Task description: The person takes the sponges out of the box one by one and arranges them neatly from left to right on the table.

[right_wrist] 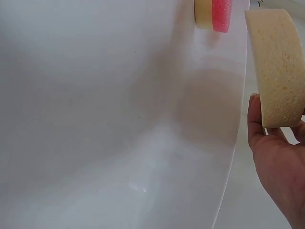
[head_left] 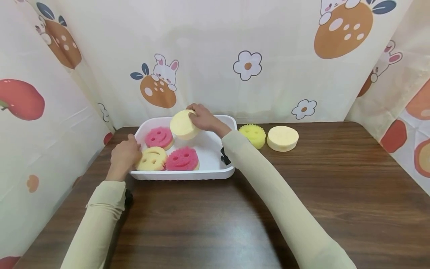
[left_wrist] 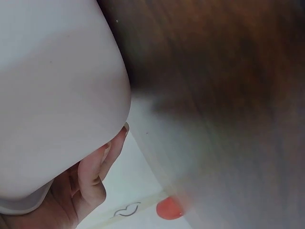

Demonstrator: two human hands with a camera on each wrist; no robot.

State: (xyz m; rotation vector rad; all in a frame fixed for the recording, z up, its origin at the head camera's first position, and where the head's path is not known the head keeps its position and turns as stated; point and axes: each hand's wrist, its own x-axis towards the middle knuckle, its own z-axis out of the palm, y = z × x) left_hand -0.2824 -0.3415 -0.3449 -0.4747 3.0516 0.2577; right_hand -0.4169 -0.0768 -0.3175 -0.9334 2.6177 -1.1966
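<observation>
A white tray (head_left: 215, 172) sits on the wooden table and holds two pink smiley sponges (head_left: 158, 137) (head_left: 182, 158) and a pale yellow smiley sponge (head_left: 152, 158). My right hand (head_left: 201, 117) grips a plain pale yellow round sponge (head_left: 181, 124) over the tray's back part; in the right wrist view that round sponge (right_wrist: 281, 67) is tilted on edge above the tray's white floor (right_wrist: 105, 114). My left hand (head_left: 125, 155) holds the tray's left rim, with its fingers (left_wrist: 97, 167) curled against the tray wall (left_wrist: 52, 95).
A bright yellow scalloped sponge (head_left: 252, 135) and a plain pale round sponge (head_left: 283, 138) lie on the table (head_left: 302, 194) to the right of the tray. Patterned curtains (head_left: 235, 56) close in the back and both sides.
</observation>
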